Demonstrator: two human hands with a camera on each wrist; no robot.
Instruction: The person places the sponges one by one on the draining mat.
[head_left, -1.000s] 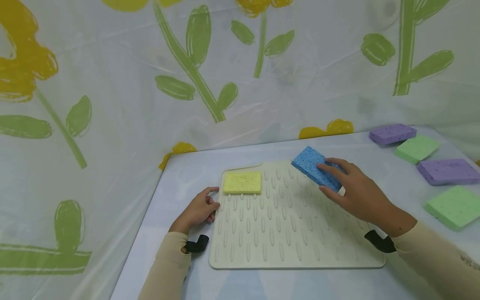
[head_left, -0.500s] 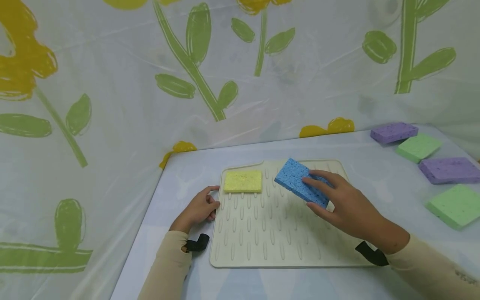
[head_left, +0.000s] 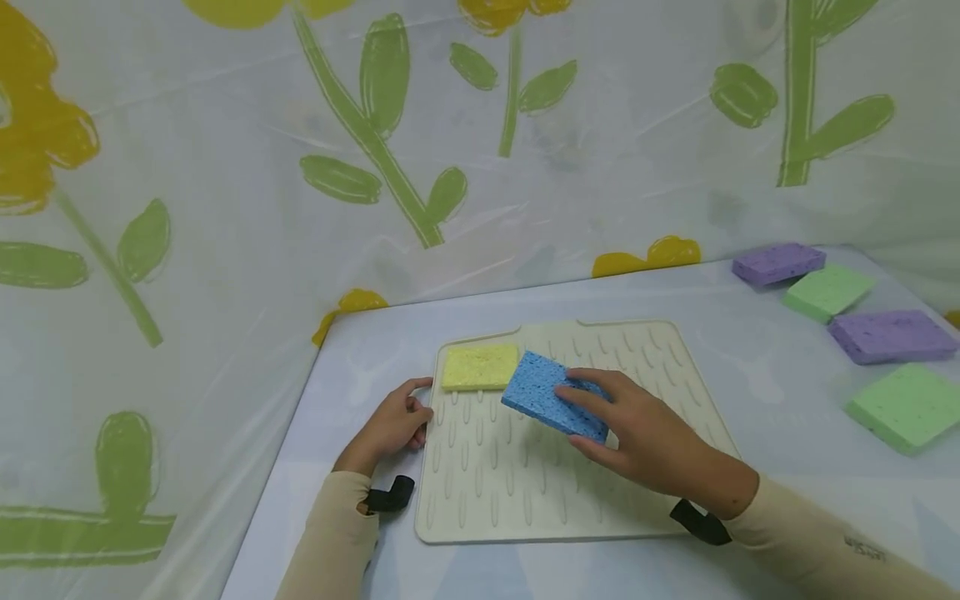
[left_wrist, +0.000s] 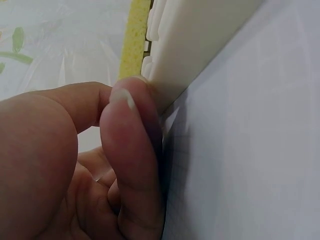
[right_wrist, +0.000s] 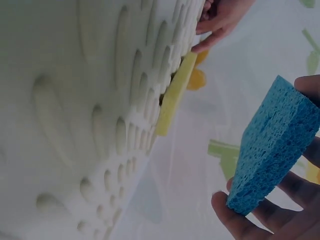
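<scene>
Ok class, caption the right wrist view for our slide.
Blue sponge in right hand, yellow sponge on ridged mat.

A flower-printed sheet [head_left: 555, 208] hangs along the far and left edges of a pale table [head_left: 787, 400]; what sort of place this is cannot be told.

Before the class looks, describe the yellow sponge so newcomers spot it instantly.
On the table, find the bumpy mat. In its far-left corner lies the sponge. It is the only yellow one; the right hand holds a blue one.
</scene>
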